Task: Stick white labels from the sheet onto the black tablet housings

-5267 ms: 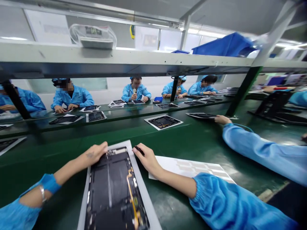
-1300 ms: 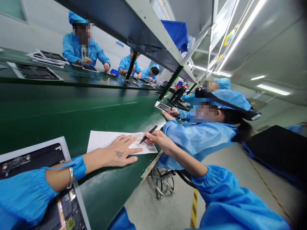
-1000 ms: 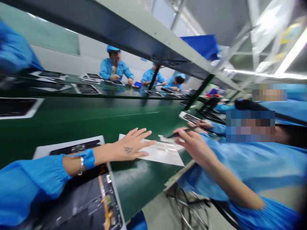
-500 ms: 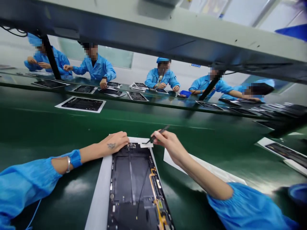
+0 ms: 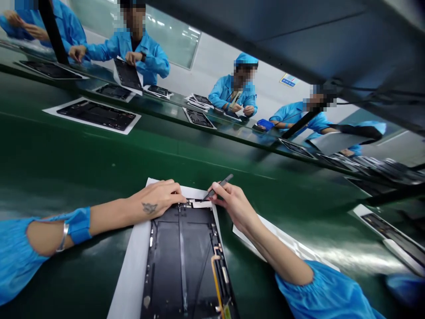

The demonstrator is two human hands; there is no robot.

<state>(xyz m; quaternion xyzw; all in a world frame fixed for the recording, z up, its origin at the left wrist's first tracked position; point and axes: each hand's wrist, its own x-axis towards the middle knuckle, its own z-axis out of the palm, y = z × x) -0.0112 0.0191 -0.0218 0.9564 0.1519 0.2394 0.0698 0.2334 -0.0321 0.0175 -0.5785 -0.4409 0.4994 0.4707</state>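
Nothing legible. Small blue-and-white wall sign (image 5: pixel 288 80) on the far wall: too small to read. Tiny markings near the top edge of the open tablet housing (image 5: pixel 181 261): too blurred to read, no brand or numbers made out.

A long green workbench (image 5: pixel 66 177) ran across the view. An opened tablet (image 5: pixel 182 261) lay on a white sheet (image 5: pixel 130 270) at its near side, with a second white sheet (image 5: pixel 282 239) just beside it, and more tablets (image 5: pixel 96 114) lay on white sheets farther across.
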